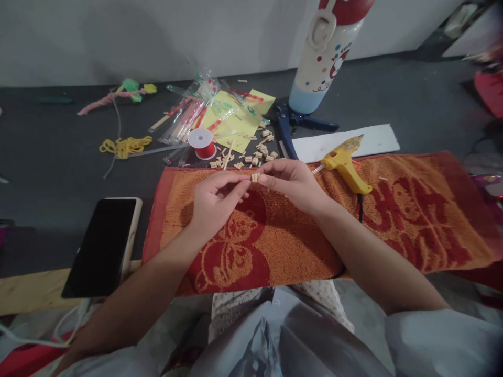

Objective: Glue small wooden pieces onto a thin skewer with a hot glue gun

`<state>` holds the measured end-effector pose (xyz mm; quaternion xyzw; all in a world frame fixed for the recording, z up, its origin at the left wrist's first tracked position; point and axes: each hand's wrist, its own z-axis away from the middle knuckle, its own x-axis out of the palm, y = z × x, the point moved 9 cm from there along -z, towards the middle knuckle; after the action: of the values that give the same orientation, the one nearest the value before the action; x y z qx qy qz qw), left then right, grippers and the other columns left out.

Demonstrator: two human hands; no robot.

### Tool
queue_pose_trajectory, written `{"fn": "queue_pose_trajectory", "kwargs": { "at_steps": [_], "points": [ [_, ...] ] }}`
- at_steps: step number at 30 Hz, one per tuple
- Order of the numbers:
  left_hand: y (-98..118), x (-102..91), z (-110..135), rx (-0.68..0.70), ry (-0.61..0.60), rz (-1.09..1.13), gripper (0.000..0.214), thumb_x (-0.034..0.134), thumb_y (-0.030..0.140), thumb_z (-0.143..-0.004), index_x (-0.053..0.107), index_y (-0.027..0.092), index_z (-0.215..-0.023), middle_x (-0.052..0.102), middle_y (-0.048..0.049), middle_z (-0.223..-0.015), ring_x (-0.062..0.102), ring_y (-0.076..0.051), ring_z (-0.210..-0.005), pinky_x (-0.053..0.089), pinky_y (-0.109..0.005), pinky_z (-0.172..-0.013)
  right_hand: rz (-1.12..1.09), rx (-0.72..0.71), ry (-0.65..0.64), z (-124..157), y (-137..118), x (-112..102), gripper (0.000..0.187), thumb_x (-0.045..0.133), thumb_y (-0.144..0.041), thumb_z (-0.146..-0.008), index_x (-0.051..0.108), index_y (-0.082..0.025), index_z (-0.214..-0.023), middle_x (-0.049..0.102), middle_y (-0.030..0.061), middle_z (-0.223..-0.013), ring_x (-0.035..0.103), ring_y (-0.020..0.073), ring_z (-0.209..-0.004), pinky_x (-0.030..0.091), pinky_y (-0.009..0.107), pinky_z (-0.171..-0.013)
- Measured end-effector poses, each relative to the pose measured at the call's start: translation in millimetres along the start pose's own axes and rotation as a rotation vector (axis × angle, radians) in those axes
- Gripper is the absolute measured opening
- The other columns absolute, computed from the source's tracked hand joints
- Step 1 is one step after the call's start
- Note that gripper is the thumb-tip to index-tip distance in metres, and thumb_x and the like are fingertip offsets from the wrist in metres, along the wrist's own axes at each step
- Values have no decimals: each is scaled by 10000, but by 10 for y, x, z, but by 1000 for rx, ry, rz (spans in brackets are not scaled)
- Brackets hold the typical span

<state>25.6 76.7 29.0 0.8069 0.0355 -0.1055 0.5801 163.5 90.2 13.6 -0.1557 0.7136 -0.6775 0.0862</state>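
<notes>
Between my two hands is a small cluster of short wooden stick pieces (255,178). My left hand (220,196) pinches its left side between thumb and forefinger, and my right hand (293,183) pinches the right side the same way. Both hands hover over an orange and red towel (298,241). Just beyond them lies a pile of similar cut wooden pieces (261,153), with one longer stick (228,155) among them. A yellow hot glue gun (346,163) rests on the towel to the right of my right hand.
Behind the pile are a red thread spool (205,149), yellow paper (226,112), plastic-wrapped sticks (192,112) and a blue-handled cutter (286,131). A tall bottle (320,68) stands at the back. A white board (377,140) is at right, yellow yarn (124,147) and a phone (102,246) at left.
</notes>
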Motion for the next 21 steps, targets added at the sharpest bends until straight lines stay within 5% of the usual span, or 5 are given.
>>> {"fn": "queue_pose_trajectory", "kwargs": {
  "at_steps": [8, 17, 21],
  "points": [
    [19, 19, -9, 14, -23, 3, 154, 723, 316, -781, 717, 168, -824, 743, -37, -781, 667, -107, -604, 540, -216, -533, 158, -66, 50, 21, -11, -41, 284, 772, -384, -726, 684, -128, -812, 669, 18, -744, 587, 90, -657, 483, 232, -605],
    [-125, 85, -20, -133, -94, 92, 249, 793, 366, -693, 733, 163, -826, 758, -52, -797, 685, -135, -678, 558, -245, -612, 654, -573, 68, 207, -461, 127, 56, 649, -227, -847, 643, -172, -839, 679, 39, -783, 612, 124, -740, 508, 271, -692],
    [-221, 106, -16, -238, -99, 203, 227, 774, 344, -720, 739, 163, -852, 748, -42, -763, 651, -111, -597, 531, -230, -553, 673, -600, 57, 221, -500, 122, 95, 665, -240, -844, 636, -159, -884, 675, 53, -808, 604, 122, -716, 511, 262, -665]
  ]
}}
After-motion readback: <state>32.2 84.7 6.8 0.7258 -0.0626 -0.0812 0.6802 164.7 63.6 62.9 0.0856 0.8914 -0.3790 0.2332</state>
